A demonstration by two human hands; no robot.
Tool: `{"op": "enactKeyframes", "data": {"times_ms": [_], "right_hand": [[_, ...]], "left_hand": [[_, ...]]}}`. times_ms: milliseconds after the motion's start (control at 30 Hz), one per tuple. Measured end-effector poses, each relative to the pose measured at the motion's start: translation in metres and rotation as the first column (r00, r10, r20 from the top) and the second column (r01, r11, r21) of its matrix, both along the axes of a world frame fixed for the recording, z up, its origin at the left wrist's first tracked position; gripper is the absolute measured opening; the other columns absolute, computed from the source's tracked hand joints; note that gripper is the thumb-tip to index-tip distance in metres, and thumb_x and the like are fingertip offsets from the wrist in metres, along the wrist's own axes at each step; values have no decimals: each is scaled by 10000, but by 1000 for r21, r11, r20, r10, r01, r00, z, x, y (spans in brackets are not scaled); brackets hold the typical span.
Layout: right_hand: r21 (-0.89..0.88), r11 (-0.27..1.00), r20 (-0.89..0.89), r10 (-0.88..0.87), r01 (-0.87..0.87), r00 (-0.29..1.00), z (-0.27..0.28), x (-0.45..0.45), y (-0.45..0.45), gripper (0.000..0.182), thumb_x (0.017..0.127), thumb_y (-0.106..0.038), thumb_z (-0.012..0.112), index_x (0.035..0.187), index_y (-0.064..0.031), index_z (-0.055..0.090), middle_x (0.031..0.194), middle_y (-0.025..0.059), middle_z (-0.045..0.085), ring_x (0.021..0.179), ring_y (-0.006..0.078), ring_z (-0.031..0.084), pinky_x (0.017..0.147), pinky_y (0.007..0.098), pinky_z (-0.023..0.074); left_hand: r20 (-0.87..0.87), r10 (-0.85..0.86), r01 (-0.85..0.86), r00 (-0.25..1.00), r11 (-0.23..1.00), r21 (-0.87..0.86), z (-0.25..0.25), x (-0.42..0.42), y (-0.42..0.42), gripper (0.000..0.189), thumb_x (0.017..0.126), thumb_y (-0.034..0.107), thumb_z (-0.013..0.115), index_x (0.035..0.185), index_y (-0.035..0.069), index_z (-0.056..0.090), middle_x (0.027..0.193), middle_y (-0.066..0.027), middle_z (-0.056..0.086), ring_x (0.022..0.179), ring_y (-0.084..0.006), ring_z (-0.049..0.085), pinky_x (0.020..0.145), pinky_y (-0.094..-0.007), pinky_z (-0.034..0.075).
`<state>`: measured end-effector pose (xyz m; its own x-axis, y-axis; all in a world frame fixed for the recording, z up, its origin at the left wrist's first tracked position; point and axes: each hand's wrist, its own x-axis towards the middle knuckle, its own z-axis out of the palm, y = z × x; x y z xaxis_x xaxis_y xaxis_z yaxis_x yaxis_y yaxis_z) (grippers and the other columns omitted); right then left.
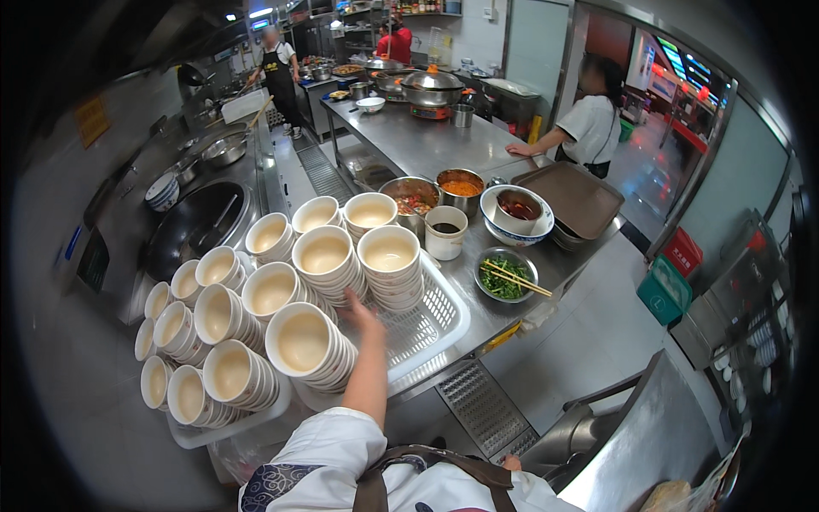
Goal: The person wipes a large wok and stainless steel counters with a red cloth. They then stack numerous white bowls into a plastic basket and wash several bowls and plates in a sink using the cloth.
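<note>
My left hand (361, 313) reaches in among stacks of white bowls; its fingers are partly hidden behind the rims, so I cannot tell whether they grip. It is nearest to a tall bowl stack (323, 256) at the middle. Another stack (389, 256) stands just right of it, in a white perforated plastic basket (457, 313). In front of the hand a leaning stack (304, 339) rests near the basket's edge. More stacks fill a second white basket (185, 441) at the left. My right hand (512, 463) hangs low beside my apron, mostly hidden by my body.
On the steel counter (416, 144) are a steel bowl of chopped greens (505, 275) with chopsticks, a container of dark liquid (446, 233), pots of sauce and brown trays (569, 195). A wok (192, 224) sits at the left. A person (588, 121) leans on the counter; others stand farther back.
</note>
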<state>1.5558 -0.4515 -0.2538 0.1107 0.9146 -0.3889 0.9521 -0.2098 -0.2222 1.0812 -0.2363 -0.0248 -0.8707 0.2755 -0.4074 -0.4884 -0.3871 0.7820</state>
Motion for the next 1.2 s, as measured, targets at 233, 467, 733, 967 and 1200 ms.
{"op": "enactKeyframes", "data": {"times_ms": [233, 467, 733, 967, 1200], "right_hand": [[-178, 977, -149, -148, 121, 978, -18, 8, -37, 135, 639, -97, 610, 770, -97, 644, 888, 165, 604, 790, 312, 590, 713, 385, 478], [-201, 892, -216, -444, 406, 869, -5, -2, -88, 133, 647, -108, 605, 773, -96, 645, 888, 165, 606, 797, 313, 589, 716, 386, 477], [-230, 585, -244, -809, 778, 535, 7, -10, -235, 132, 656, -121, 599, 776, -94, 646, 889, 166, 607, 805, 315, 588, 720, 386, 476], [-372, 94, -92, -994, 923, 64, -5, -65, -421, 133, 664, -132, 595, 779, -93, 647, 889, 166, 608, 812, 316, 587, 723, 387, 475], [-350, -111, -69, -987, 930, -144, -48, -117, -563, 135, 672, -143, 590, 782, -91, 648, 889, 166, 609, 819, 318, 586, 726, 387, 474]], "left_hand": [[64, 58, -60, 996, 998, 16, 25, 9, -7, 833, 768, 430, 566, 1380, 162, 67, 1418, -75, 153, 1236, -277, 276, 950, -482, 284], [-589, -72, -73, 805, 973, -218, 28, 57, -14, 634, 738, 18, 510, 1306, -31, 233, 1328, -208, 292, 1217, -313, 308, 1022, -381, 223], [-989, -125, 400, 76, 913, -84, 86, 188, -70, 624, 721, -43, 493, 1292, -13, 245, 1359, -210, 229, 1251, -345, 262, 1022, -429, 224], [-950, -281, 717, -136, 634, -290, 82, 275, -140, 561, 747, 43, 440, 1290, 42, 299, 1358, -158, 277, 1238, -308, 298, 973, -453, 281], [-874, -313, 890, -372, 147, -432, 60, 429, -251, 560, 717, -61, 420, 1263, 3, 315, 1266, -146, 362, 1127, -286, 417, 938, -390, 323]]}}
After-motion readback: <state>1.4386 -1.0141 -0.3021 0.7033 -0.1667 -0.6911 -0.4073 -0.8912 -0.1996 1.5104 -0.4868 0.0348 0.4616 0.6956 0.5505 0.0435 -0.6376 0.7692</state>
